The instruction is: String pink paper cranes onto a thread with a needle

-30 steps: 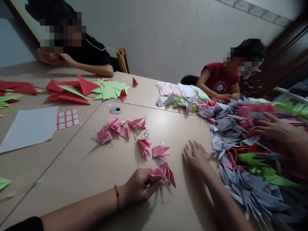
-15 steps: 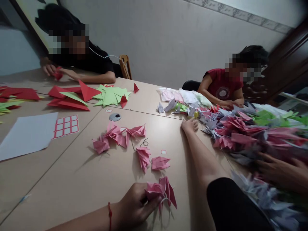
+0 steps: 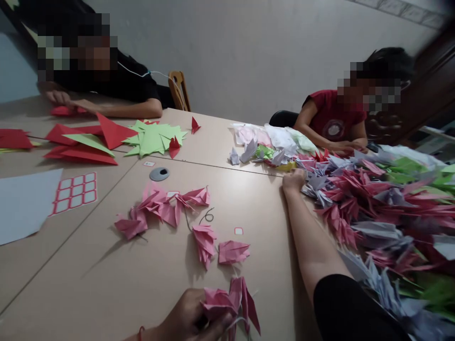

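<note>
One table (image 3: 265,203) is piled with folded papers (image 3: 362,194) toward its right edge, maybe for room. Toward the near edge, pink paper (image 3: 220,299) is pinched by the left hand (image 3: 188,315), perhaps to steady its string (image 3: 236,322); its long flap (image 3: 250,307) is slanted toward the near right corner. Beside a yellow thing (image 3: 286,167), the right hand (image 3: 294,181) is curled; any grip cannot be told.

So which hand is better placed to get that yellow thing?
Probably the right hand: it's close by the yellow thing, though I can't tell if they touch. The left hand is farther away and busy holding pink folded paper.
</note>
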`<state>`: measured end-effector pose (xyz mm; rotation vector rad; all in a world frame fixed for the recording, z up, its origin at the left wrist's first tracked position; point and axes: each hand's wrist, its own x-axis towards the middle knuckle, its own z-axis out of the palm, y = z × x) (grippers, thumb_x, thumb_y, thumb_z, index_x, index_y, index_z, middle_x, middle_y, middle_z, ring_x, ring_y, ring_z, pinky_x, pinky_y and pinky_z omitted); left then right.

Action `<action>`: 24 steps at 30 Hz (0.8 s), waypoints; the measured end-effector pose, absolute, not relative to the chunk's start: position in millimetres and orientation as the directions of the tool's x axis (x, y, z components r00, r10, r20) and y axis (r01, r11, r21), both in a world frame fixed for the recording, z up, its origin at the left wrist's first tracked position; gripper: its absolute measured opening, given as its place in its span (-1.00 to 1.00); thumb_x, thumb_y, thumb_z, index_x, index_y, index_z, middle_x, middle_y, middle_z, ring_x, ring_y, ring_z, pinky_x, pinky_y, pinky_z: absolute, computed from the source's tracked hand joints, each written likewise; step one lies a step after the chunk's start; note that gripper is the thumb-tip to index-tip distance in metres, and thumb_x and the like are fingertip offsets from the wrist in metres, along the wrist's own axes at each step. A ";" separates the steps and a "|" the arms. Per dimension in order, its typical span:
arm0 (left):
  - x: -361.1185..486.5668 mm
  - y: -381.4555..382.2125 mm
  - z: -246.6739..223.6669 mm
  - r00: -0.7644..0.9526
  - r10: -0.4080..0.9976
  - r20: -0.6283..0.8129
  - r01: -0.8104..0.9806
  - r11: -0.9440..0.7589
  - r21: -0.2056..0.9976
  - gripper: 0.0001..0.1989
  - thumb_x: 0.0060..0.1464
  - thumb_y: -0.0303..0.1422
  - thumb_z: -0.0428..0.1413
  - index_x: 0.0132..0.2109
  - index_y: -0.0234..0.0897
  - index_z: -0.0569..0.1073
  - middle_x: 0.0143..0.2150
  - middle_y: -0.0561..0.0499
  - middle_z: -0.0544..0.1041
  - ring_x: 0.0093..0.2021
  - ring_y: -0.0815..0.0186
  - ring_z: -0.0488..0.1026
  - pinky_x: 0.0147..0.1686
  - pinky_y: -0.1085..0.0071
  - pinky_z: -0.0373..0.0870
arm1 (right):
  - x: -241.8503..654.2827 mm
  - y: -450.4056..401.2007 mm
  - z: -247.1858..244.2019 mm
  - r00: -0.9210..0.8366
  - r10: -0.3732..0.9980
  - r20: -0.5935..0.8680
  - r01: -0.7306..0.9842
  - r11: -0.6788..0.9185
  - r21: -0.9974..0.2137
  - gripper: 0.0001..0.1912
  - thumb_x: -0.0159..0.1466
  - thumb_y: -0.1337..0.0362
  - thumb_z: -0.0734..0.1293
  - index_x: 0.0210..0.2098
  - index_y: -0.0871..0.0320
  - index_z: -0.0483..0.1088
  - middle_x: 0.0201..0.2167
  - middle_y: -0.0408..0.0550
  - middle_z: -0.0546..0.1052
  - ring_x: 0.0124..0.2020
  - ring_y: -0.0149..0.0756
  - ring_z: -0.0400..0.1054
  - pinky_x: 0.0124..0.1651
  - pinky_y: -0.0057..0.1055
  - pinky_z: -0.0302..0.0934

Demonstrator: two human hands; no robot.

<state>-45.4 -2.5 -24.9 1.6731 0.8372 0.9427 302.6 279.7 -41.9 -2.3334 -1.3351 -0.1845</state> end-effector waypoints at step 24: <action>-51.4 10.0 -24.5 0.589 0.765 0.261 0.087 -0.381 0.921 -0.79 0.18 -0.41 0.00 -0.42 -0.33 0.41 -0.55 0.06 0.38 -0.53 0.45 0.30 -0.50 0.56 0.27 | 315.3 166.1 -54.7 0.477 0.838 0.267 0.819 -0.313 -0.480 -0.76 0.29 0.18 0.27 -0.17 0.24 0.38 -0.14 -0.02 0.45 -0.09 -0.24 0.35 -0.02 -0.14 0.24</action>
